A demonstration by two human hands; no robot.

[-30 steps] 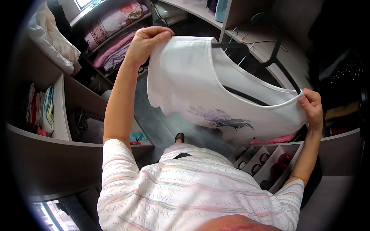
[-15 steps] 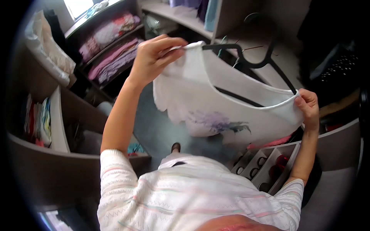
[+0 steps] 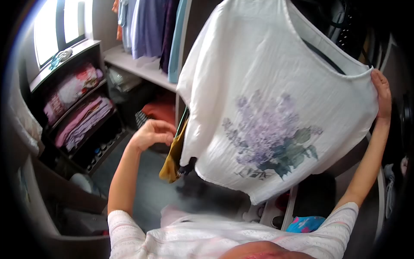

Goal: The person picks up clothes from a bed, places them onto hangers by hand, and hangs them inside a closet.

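Note:
A white blouse (image 3: 224, 73) with a lilac flower print (image 3: 269, 129) hangs in front of me, spread on a black hanger (image 3: 324, 57) that shows through its neckline. My right hand (image 3: 382, 96) grips the blouse at its shoulder on the right. To the left of the blouse, my left hand (image 3: 153, 134) is off it, with fingers bent and apart, near a green hanger (image 3: 183, 120). A mustard-yellow garment (image 3: 173, 159) hangs beside those fingertips, partly behind the blouse; whether the hand touches it I cannot tell.
Folded clothes (image 3: 82, 118) fill a dark shelf unit at left, under a window (image 3: 47, 32). Purple and blue garments (image 3: 148, 30) hang at the back. An orange folded cloth (image 3: 159, 112) lies on a low shelf. A bright blue patterned item (image 3: 305, 224) sits at lower right.
The blouse has swung up and upright, so its whole print shows. My left hand has let go of its shoulder and moved down left. My right hand has shifted right and slightly up, still holding.

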